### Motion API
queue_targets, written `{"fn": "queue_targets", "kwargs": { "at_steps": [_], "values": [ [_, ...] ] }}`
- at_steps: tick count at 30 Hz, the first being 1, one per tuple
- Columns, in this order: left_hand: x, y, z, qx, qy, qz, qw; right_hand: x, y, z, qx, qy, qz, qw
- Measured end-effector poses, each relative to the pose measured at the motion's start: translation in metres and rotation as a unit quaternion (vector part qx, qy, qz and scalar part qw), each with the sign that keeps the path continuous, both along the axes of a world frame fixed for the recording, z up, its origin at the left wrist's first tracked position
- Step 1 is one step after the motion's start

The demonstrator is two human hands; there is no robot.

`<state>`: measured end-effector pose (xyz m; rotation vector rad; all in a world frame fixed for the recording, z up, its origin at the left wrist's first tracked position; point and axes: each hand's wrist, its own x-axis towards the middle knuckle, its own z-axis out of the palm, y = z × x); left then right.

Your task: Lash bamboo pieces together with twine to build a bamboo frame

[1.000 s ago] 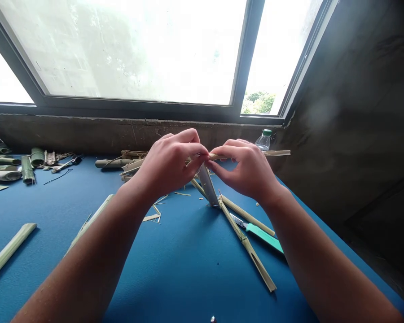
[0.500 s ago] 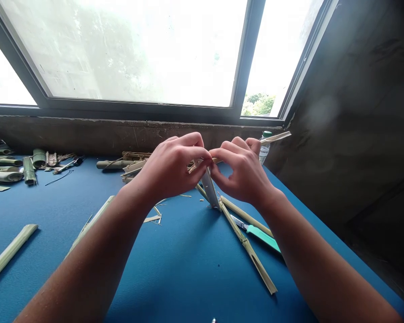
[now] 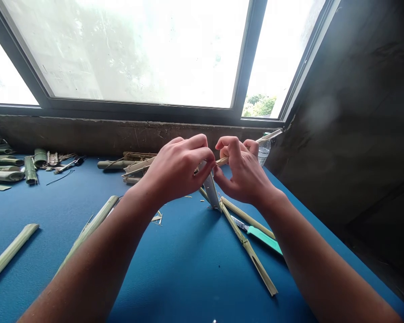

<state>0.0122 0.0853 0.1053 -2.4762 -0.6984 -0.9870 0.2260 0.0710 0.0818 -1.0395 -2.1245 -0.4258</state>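
Note:
Above the blue table, a thin split bamboo strip (image 3: 270,136) runs through my right hand (image 3: 244,172), its pale end sticking out to the right. My right index finger is lifted and bent, while the thumb stays low near the strip. My left hand (image 3: 186,168) pinches at the strip's left end; the exact contact is hidden by the fingers. Below the fingertips, a flat grey blade-like piece (image 3: 211,193) stands tilted, its foot at the table. Beside it lie a jointed split bamboo piece (image 3: 244,242) and a knife with a turquoise handle (image 3: 264,240).
Another bamboo stick (image 3: 247,217) lies by the knife. A bamboo pile (image 3: 112,165) sits behind my left hand, and several bamboo tubes (image 3: 5,176) lie far left. Split lengths (image 3: 11,255) rest nearer. A clear bottle (image 3: 264,152) stands at the back right, below the window.
My right index finger has lifted off from the pinch, baring more of the strip between the hands. The strip's free end has shifted slightly left. The left hand moved slightly right.

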Motion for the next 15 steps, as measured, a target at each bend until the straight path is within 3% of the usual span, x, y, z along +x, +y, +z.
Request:
{"fn": "queue_targets", "kwargs": {
  "at_steps": [15],
  "values": [
    [-0.0012,-0.0001,0.0003,-0.005,-0.012,0.028,1.000,-0.0091,-0.0032,-0.0026,-0.003,-0.012,-0.036,0.999]
  ]
}}
